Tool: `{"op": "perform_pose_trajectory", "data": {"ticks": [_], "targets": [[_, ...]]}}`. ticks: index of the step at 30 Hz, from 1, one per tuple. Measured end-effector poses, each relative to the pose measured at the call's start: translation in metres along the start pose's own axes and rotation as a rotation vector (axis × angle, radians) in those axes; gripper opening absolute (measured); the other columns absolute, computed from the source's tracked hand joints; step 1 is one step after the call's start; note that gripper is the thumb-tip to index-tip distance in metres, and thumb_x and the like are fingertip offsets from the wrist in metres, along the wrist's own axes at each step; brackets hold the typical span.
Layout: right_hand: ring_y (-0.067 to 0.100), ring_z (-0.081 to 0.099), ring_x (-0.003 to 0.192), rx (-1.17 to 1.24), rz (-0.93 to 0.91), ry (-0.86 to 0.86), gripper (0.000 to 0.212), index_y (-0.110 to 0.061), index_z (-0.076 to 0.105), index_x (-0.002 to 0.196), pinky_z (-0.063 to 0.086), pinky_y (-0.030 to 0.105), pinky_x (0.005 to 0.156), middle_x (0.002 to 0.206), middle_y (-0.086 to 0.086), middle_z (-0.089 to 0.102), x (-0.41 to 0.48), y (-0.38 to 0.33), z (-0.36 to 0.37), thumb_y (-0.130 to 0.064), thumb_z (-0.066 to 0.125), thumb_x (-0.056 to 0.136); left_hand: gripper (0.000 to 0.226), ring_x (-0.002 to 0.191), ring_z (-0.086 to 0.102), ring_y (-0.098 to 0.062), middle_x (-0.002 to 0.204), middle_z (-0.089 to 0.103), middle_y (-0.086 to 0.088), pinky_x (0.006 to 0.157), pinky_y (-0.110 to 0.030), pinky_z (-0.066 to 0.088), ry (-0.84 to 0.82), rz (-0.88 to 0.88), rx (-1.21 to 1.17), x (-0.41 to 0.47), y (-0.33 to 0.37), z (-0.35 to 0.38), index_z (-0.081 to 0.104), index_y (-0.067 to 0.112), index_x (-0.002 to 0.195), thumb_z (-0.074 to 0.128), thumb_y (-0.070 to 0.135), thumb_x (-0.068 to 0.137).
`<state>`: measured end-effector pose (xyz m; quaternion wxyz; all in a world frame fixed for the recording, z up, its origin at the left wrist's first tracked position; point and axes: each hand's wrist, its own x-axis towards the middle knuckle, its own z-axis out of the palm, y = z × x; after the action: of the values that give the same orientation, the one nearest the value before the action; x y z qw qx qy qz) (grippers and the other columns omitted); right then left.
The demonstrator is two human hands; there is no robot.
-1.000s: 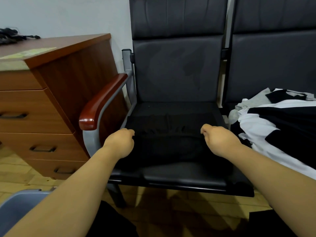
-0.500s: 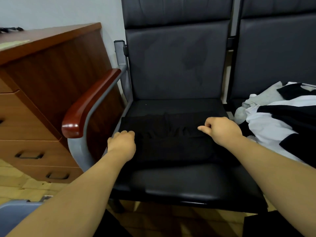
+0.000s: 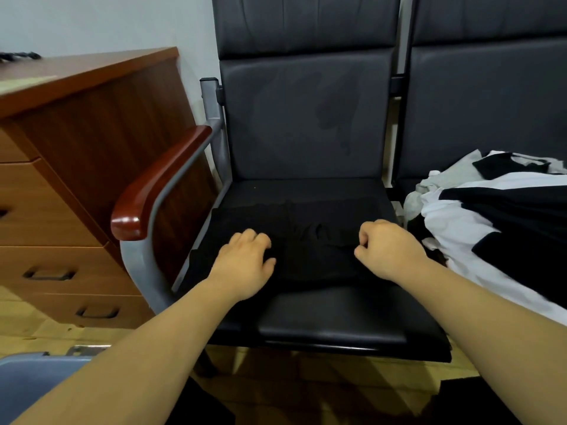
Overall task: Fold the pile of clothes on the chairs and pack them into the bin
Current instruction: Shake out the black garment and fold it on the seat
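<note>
- Folding looks to be mid-step imo: black garment (image 3: 306, 240) lies flat on the seat (image 3: 337, 317) of the chair in the middle of the frame. Its long axis runs left-right, i.e. straight across in front of both hands.
- left hand (image 3: 245, 262) sits on the garment's left part, fingers bent w/ tips on the cloth, thumb out. Can't tell if it actually has any fabric pinched, it's black on black.
- right hand (image 3: 389, 250) is on the right part, curled tight. Thumb & forefinger are pressed together at a small ridge of cloth, so it looks like a pinch.
- Key relation: garment is right under and between the hands, one hand per end, both abt equally near. Next fold prob goes end to end, one hand carrying its side over to the other. Just my guess.
- pile (image 3: 491, 228) of black/white/grey clothes is on the next chair at the right edge of the frame, just beside the right forearm, so the right hand is nearer for the next piece.
- bin (image 3: 33, 378), grey-blue, is in the lower left corner, so the left hand is nearer for packing. Only a corner shows, contents hidden.
- wooden armrest (image 3: 159, 185) stands btw the seat and the bin side, so cloth might snag there.
</note>
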<state>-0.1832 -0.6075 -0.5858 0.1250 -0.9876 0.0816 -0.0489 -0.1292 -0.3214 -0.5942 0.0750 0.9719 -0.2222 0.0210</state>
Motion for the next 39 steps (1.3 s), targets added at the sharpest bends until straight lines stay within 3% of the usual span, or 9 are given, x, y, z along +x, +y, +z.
{"op": "perform_pose_trajectory", "data": {"ticks": [4,7,9,15,18,22,25,32,39], "targets": [[0.016,0.059,0.098,0.086,-0.181,-0.135,0.025,-0.028,0.065,0.107,0.053,0.036,0.085,0.105,-0.009,0.054,-0.018,0.0,0.001,-0.037,0.068,0.083,0.067,0.139,0.037,-0.023,0.152,0.04,0.004,0.11,-0.042,0.042,-0.262,0.096,-0.006,-0.015,0.003,-0.001,0.033,0.029,0.155,0.057,0.05,0.096],[0.022,0.048,0.122,-0.076,-0.257,-0.31,0.062,-0.029,0.049,0.142,0.048,0.041,0.1,0.133,-0.005,0.05,-0.032,-0.009,0.011,-0.04,0.066,0.084,0.076,0.143,0.032,-0.023,0.156,0.035,0.004,0.11,-0.044,0.042,-0.346,0.071,0.031,-0.023,-0.003,-0.003,0.026,0.028,0.158,0.063,0.03,0.091],[0.026,0.046,0.129,-0.168,-0.177,-0.302,0.061,-0.025,0.045,0.149,0.046,0.042,0.103,0.144,-0.001,0.049,-0.03,-0.011,0.018,-0.034,0.059,0.09,0.075,0.135,0.039,-0.025,0.149,0.04,0.001,0.105,-0.043,0.047,-0.323,0.027,0.091,-0.025,-0.008,-0.003,0.029,0.027,0.155,0.063,0.012,0.09],[0.028,0.059,0.112,-0.249,-0.104,-0.168,0.033,-0.022,0.061,0.128,0.05,0.038,0.09,0.123,0.003,0.066,-0.021,-0.008,0.018,-0.017,0.045,0.099,0.05,0.107,0.058,-0.026,0.119,0.06,-0.005,0.081,-0.039,0.054,-0.19,-0.045,0.252,-0.027,-0.014,-0.01,0.046,0.021,0.135,0.056,-0.003,0.092],[0.029,0.061,0.089,-0.096,-0.039,-0.177,0.019,-0.022,0.062,0.091,0.046,0.034,0.071,0.094,0.002,0.065,-0.017,-0.009,-0.002,-0.021,0.044,0.096,0.037,0.093,0.065,-0.027,0.106,0.066,-0.004,0.076,-0.04,0.057,-0.175,-0.1,0.21,-0.026,-0.029,-0.025,0.057,0.022,0.125,0.049,0.003,0.094],[0.023,0.059,0.074,0.06,0.006,-0.169,0.029,-0.016,0.05,0.065,0.045,0.034,0.063,0.074,0.001,0.06,-0.005,-0.008,-0.023,-0.019,0.045,0.093,0.047,0.103,0.064,-0.026,0.124,0.065,-0.005,0.087,-0.039,0.058,-0.281,-0.182,0.086,-0.017,-0.047,-0.051,0.059,0.024,0.136,0.047,0.005,0.095],[0.023,0.056,0.066,0.109,0.035,-0.157,0.028,-0.013,0.047,0.062,0.045,0.034,0.06,0.068,0.003,0.058,0.005,-0.009,-0.025,-0.016,0.046,0.091,0.049,0.104,0.064,-0.027,0.128,0.063,-0.007,0.088,-0.039,0.058,-0.283,-0.201,0.052,-0.004,-0.048,-0.056,0.057,0.023,0.14,0.046,0.004,0.096],[0.021,0.056,0.089,0.057,0.098,-0.075,0.014,-0.027,0.054,0.088,0.051,0.033,0.068,0.084,-0.003,0.061,0.04,-0.007,-0.023,-0.015,0.047,0.089,0.025,0.079,0.062,-0.027,0.09,0.064,-0.003,0.074,-0.043,0.058,-0.021,-0.264,0.105,0.046,-0.043,-0.039,0.06,0.021,0.099,0.049,0.002,0.09],[0.021,0.06,0.079,0.068,0.141,-0.01,0.016,-0.027,0.058,0.093,0.051,0.034,0.064,0.086,-0.003,0.064,0.085,0.009,0.004,-0.016,0.048,0.092,0.032,0.095,0.06,-0.027,0.096,0.061,0.0,0.08,-0.039,0.043,-0.037,-0.368,0.099,0.092,-0.053,-0.009,0.061,0.022,0.116,0.05,0.004,0.092]]}}
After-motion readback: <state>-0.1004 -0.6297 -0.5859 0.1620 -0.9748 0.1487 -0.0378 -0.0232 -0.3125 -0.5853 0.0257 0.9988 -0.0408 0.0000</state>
